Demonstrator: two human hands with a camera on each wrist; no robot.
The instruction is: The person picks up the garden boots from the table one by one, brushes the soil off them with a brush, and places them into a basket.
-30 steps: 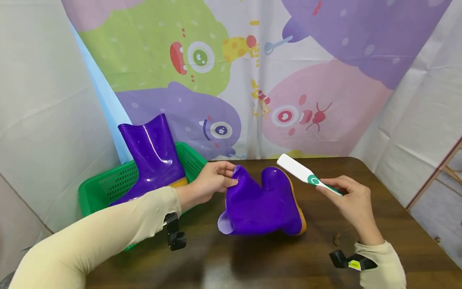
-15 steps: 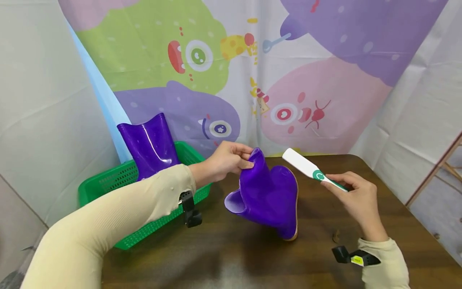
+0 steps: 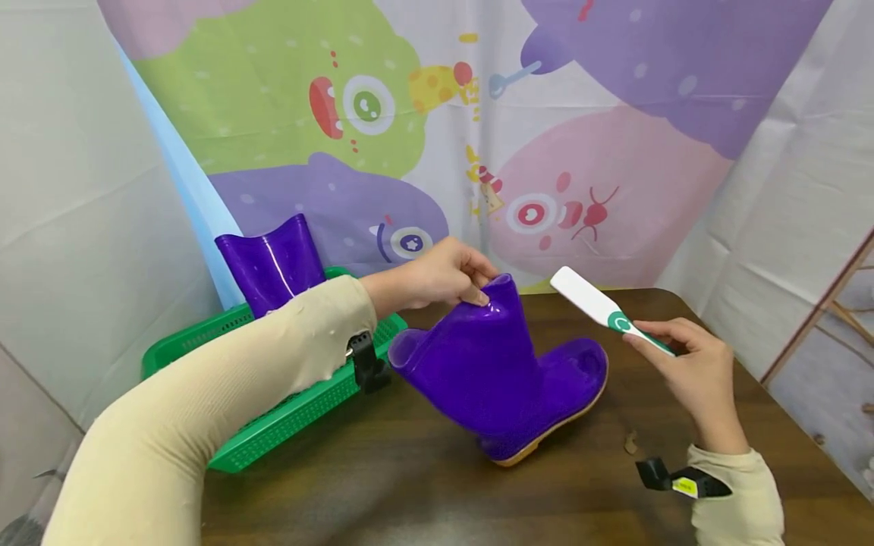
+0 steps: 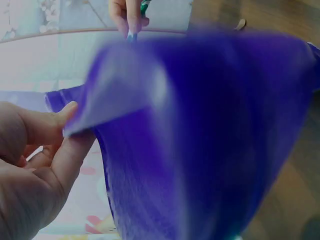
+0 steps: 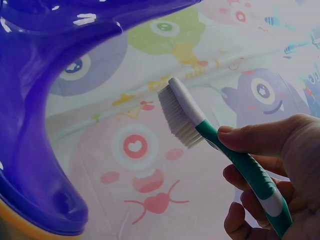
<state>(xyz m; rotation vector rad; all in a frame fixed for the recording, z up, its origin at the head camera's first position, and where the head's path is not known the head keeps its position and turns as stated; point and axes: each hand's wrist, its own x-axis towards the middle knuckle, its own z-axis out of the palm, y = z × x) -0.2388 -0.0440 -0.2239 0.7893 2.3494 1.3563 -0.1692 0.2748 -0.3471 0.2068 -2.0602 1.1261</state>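
My left hand (image 3: 447,274) pinches the top rim of a purple rubber boot (image 3: 478,371) with a yellow-orange sole, thumb outside the shaft. The boot leans over the table with its toe to the right and its shaft tilted left. In the left wrist view the folded rim of the boot (image 4: 200,130) sits between thumb and fingers, blurred. My right hand (image 3: 693,371) grips the green and white handle of a scrub brush (image 3: 587,297), apart from the boot. The right wrist view shows the brush's white bristles (image 5: 177,117) facing the boot (image 5: 30,100).
A green perforated basket (image 3: 293,432) stands at the left, partly behind my left sleeve, with a second purple boot (image 3: 273,262) in it. A small brown scrap (image 3: 630,442) lies on the wooden table (image 3: 410,493). A cartoon-printed cloth (image 3: 382,189) hangs behind.
My left hand has risen and moved right, turning the boot from lying sideways to more upright, sole downward. The right hand with the brush has shifted slightly right.
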